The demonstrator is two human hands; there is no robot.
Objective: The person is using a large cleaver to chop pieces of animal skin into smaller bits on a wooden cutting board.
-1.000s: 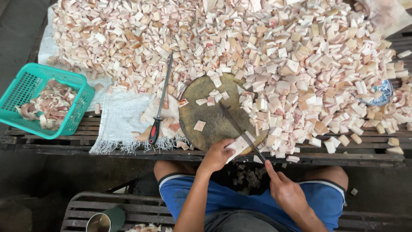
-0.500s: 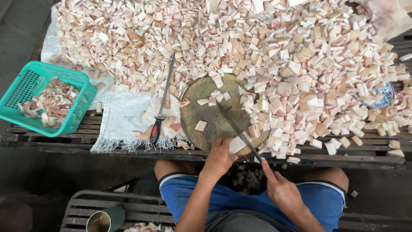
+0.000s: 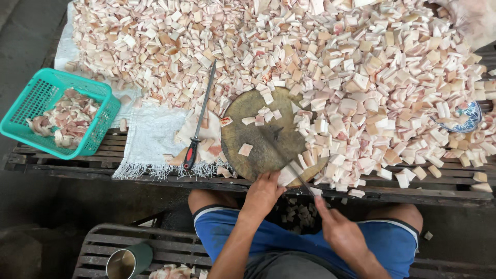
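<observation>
Slatted bench (image 3: pixel 77 165) under cut pieces (image 3: pixel 361 67)

— What is held over the round board (image 3: pixel 263 139)?
— A pale strip of fatty meat (image 3: pixel 287 174) lying flat at the board's near edge; a long thin knife (image 3: pixel 289 164) slants across it, blade pointing away.

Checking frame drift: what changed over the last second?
Little. The left hand holds a pale strip at the near edge of the round board as before. The right hand with the knife has slid slightly down and left, toward the person. The steel, green basket, cloth and heap of cut pieces are unchanged.
</observation>
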